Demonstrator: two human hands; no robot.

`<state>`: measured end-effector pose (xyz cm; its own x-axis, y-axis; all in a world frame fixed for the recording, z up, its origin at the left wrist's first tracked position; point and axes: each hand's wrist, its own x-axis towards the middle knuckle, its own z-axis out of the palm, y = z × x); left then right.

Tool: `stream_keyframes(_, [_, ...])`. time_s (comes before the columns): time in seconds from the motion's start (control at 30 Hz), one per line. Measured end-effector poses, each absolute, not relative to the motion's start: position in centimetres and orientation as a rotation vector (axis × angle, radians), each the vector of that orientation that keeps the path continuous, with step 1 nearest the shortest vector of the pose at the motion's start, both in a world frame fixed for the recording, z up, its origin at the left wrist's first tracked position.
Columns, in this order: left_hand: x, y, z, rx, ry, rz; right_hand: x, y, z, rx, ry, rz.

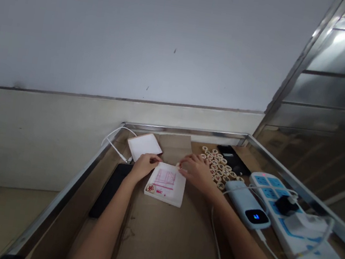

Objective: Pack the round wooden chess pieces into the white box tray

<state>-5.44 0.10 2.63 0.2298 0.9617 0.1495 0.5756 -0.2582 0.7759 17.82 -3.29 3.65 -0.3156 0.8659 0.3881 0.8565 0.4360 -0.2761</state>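
Note:
A white box with red line printing lies on brown cardboard. My left hand grips the box's far left corner. My right hand rests at its far right corner and pinches a small round piece between the fingertips. One round wooden piece with a red character sits at the box's near left corner. A cluster of several round wooden chess pieces lies just right of my right hand.
A white lid or card lies behind the box. A dark phone is at the left, another dark device behind the pieces. A pale blue power bank, a power strip and white cables fill the right. A metal rim borders the surface.

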Motion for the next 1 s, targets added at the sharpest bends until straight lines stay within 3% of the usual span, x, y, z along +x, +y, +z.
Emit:
stream_keyframes(0.2, [-6.0, 0.0, 2.5, 1.907, 1.355, 0.790, 20.6, -2.1, 2.3, -1.707, -2.166, -0.130])
stream_keyframes(0.9, [-5.6, -0.3, 2.4, 1.899, 1.348, 0.859, 20.3, -2.2, 2.3, -1.654, -2.246, -0.141])
stream_keyframes(1.0, [-5.6, -0.4, 2.4, 1.877, 1.337, 0.869, 20.0, -2.0, 2.6, -1.634, -2.148, -0.011])
